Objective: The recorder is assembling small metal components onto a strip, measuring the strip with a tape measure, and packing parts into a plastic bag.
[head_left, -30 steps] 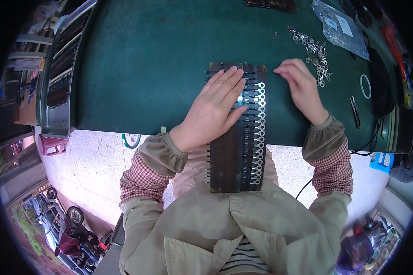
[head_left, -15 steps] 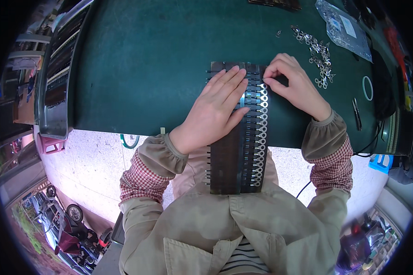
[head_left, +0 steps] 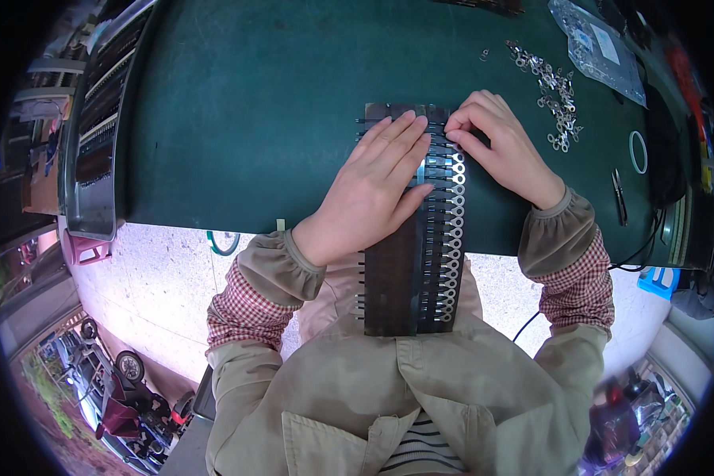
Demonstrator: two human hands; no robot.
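Observation:
A long dark brown board (head_left: 390, 293) lies partly on the green table and reaches over its front edge toward my lap. Short black wires stick out at its left side. Along the right side runs a column of silver ring terminals (head_left: 454, 246) at the ends of black leads. My left hand (head_left: 365, 194) rests flat across the upper board, fingers stretched and close together, thumb apart. At the board's upper right edge, just above the top terminal of the column, my right hand (head_left: 504, 147) pinches thumb and forefinger together. Whatever is between those fingertips is too small to make out.
Loose ring terminals (head_left: 562, 103) lie scattered on the green table (head_left: 238, 119) at the right, near a clear plastic bag (head_left: 599, 49). Small snips (head_left: 619, 198) and a pale green ring (head_left: 638, 152) sit farther right. A metal tray (head_left: 95, 218) with stacked boards stands at left.
My right hand has shifted slightly up and left, its pinched fingertips now closer to the board's wire ends. The top terminal of the column shows more freely. My left hand stays put.

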